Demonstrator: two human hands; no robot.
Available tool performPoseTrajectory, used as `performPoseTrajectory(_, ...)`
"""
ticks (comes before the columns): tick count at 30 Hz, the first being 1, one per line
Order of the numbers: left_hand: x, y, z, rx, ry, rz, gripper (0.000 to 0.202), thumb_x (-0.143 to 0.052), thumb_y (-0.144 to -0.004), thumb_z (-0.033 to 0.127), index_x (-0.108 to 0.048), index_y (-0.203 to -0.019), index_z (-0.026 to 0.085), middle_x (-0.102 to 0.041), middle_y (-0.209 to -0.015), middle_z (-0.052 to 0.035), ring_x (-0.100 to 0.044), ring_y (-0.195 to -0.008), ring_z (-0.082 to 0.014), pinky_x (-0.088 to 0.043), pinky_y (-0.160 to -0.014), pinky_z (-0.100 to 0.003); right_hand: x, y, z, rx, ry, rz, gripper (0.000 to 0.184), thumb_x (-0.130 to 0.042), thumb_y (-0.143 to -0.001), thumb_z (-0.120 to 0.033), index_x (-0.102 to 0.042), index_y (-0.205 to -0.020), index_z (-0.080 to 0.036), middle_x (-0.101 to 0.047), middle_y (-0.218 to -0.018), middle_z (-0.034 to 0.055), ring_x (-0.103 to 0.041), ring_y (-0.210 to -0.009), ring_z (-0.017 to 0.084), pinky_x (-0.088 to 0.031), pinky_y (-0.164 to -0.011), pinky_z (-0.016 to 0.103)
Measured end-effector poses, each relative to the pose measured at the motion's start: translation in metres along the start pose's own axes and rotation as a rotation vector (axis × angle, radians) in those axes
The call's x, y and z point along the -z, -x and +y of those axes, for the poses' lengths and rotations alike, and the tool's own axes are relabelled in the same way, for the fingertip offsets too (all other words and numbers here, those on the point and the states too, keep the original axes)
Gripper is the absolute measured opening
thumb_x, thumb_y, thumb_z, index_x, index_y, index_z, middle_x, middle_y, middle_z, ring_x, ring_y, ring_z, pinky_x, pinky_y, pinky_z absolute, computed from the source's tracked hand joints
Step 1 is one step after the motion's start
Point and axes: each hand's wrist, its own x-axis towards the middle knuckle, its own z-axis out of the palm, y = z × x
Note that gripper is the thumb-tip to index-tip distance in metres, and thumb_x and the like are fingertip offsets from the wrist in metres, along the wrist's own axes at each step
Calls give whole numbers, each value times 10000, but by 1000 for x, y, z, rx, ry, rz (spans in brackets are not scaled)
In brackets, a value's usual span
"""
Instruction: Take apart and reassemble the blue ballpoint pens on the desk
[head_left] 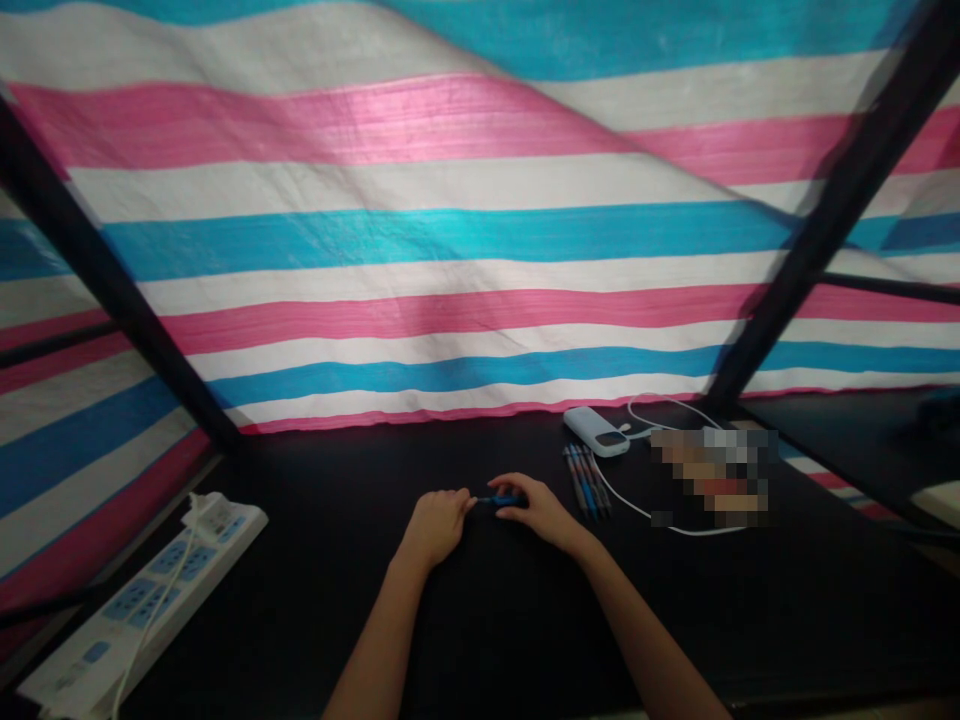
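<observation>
Over the black tabletop, my left hand (439, 525) is closed, its fingertips pinched at the left end of a slim pen (504, 500). From the other side my right hand (536, 508) grips the pen's blue barrel between thumb and fingers. The pen lies roughly level between the two hands, and its left end is partly hidden by my fingers. Just right of my right hand, several pens (587, 482) with dark and coloured barrels lie side by side in a row.
A white power bank (596, 432) sits behind the pens, with a white cable (637, 512) curving right to a blurred-out item (716, 475). At left lies a long white power strip (150, 610) with a cord. Black posts and a striped sheet (465, 320) stand at the back.
</observation>
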Motion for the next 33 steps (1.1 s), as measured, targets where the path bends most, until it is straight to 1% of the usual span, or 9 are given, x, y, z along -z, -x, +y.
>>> performPoseTrajectory(5, 1, 0, 1, 2, -7, -19, 337, -198, -902, 317, -505, -826, 197, -623, -785, -28, -588, -743, -154, -368, -620, -249, -3, -2, 1, -32, -26, -61, 302, -422, -829, -356, -603, -1013, -199, -657, -714, 10, -589, -770, 169, -403, -771, 297)
performPoseTrajectory(7, 0, 0, 0, -4, -11, -5, 341, -193, -902, 319, -502, -823, 198, -622, -779, -28, -586, -731, -156, -367, -611, -250, -3, -2, 1, -21, -2, -36, 270, -510, -776, -341, -616, -981, -202, -656, -761, 14, -585, -763, 169, -408, -754, 288)
performPoseTrajectory(10, -1, 0, -1, -5, -10, 8, 335, -192, -902, 311, -498, -821, 200, -621, -770, -27, -585, -718, -156, -366, -611, -251, -3, -2, 0, 0, 38, 15, 310, -606, -701, -322, -611, -993, -220, -637, -895, 22, -571, -813, 171, -406, -756, 279)
performPoseTrajectory(14, -2, 0, -1, -21, 2, 7, 334, -188, -903, 309, -494, -822, 203, -622, -775, -25, -585, -724, -153, -367, -620, -251, -3, -1, -3, -24, -4, -53, 286, -454, -818, -357, -607, -1011, -213, -657, -762, 9, -586, -776, 170, -404, -761, 292)
performPoseTrajectory(16, -3, -1, -1, -27, 1, 4, 337, -189, -903, 313, -495, -818, 202, -622, -772, -24, -586, -726, -154, -367, -623, -250, -3, -1, -3, -24, -10, -74, 279, -433, -830, -335, -614, -996, -203, -654, -713, 6, -590, -751, 169, -408, -754, 292)
performPoseTrajectory(21, -4, -1, -1, -16, -12, 7, 343, -188, -902, 318, -497, -818, 197, -623, -768, -26, -586, -717, -156, -367, -607, -249, -4, -1, -1, 12, 24, 1, 292, -600, -706, -267, -609, -993, -219, -625, -909, 23, -564, -828, 168, -413, -758, 277)
performPoseTrajectory(27, -3, 0, -1, -15, 4, 6, 332, -196, -902, 308, -500, -824, 198, -624, -775, -25, -587, -737, -152, -368, -634, -251, -5, -1, -2, 25, 27, -51, 224, -478, -804, -289, -630, -951, -216, -643, -884, 25, -573, -824, 163, -410, -770, 279)
performPoseTrajectory(29, -3, 0, -3, 12, 3, -3, 335, -196, -902, 313, -502, -826, 197, -626, -776, -27, -589, -738, -154, -365, -629, -250, -2, -1, -1, 28, 115, -21, 201, -481, -798, -273, -649, -897, -224, -643, -868, 22, -572, -824, 169, -402, -770, 283)
performPoseTrajectory(33, -2, -1, -10, 104, 31, 33, 353, -177, -906, 330, -499, -827, 208, -629, -779, -21, -590, -720, -150, -346, -604, -243, 7, -1, 4, -17, 228, 123, 185, -482, -791, -277, -653, -852, -238, -633, -854, 14, -568, -814, 174, -393, -752, 287)
